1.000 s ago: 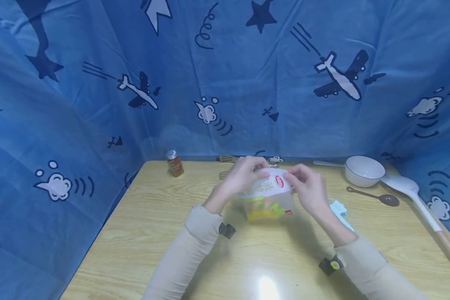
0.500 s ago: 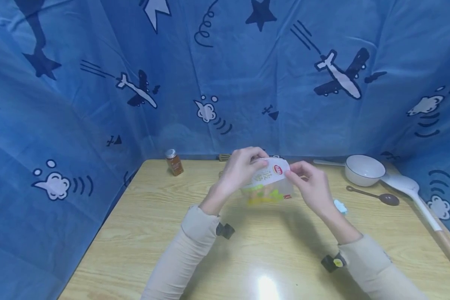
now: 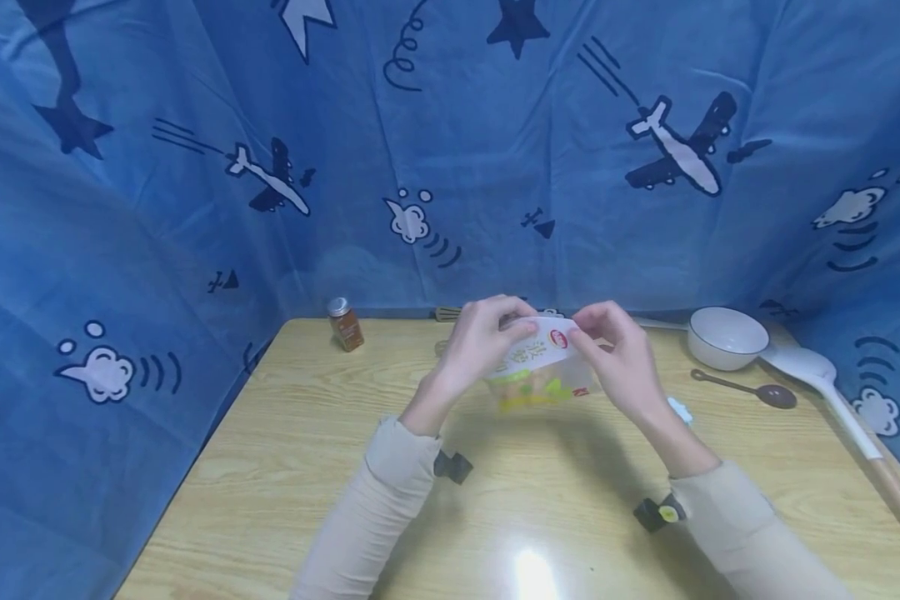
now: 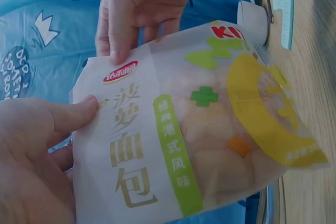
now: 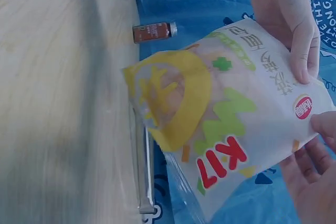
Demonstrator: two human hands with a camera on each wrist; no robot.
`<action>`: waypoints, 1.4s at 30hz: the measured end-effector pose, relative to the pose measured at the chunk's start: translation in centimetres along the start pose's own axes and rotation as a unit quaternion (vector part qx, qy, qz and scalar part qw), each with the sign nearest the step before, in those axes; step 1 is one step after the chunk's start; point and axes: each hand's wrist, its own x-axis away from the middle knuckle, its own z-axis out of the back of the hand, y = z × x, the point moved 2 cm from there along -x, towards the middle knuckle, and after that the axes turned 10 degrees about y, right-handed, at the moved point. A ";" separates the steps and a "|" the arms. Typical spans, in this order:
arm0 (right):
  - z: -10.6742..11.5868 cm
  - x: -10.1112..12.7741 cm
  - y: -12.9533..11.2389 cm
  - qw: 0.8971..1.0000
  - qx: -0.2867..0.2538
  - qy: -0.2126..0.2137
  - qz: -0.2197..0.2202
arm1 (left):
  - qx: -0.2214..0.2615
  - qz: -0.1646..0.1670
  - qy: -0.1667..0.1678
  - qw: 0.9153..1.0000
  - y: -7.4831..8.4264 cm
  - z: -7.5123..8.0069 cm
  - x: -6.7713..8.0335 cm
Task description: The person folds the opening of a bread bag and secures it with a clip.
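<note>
A white and clear plastic bread bag [image 3: 534, 360], printed in yellow and green, is held up above the table's far half. My left hand [image 3: 482, 337] pinches its top edge at the left, thumb in front and fingers behind. At the top right corner, beside the red oval logo, my right hand [image 3: 621, 358] pinches the same edge. Through the clear part of the bag [image 4: 220, 145] a pale bun shows in the left wrist view. In the right wrist view the bag's bottom [image 5: 168, 98] tilts toward the table.
A spice jar [image 3: 346, 324] stands at the back left. A white bowl [image 3: 728, 338], a brown spoon [image 3: 774, 396] and a long white ladle [image 3: 810, 367] lie at the right. A pale blue item [image 3: 679, 410] is partly behind the right wrist. A whisk-like utensil [image 3: 447, 314] lies along the back edge.
Both hands have lifted the bag slightly up and away from the body, and its bottom has swung upward. My right hand has shifted its pinch at the top corner.
</note>
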 end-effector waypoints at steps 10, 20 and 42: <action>-0.2 -0.4 -0.5 0.999 -0.030 0.020 0.021 | 0.034 -0.035 0.010 0.999 -0.7 -0.8 0.0; -0.3 -0.4 0.1 0.998 -0.044 0.025 0.039 | 0.115 -0.040 0.026 0.992 -1.2 -1.5 0.0; -0.5 -0.7 0.6 0.996 -0.087 0.002 0.012 | 0.133 0.039 0.017 0.990 -1.9 -1.4 1.5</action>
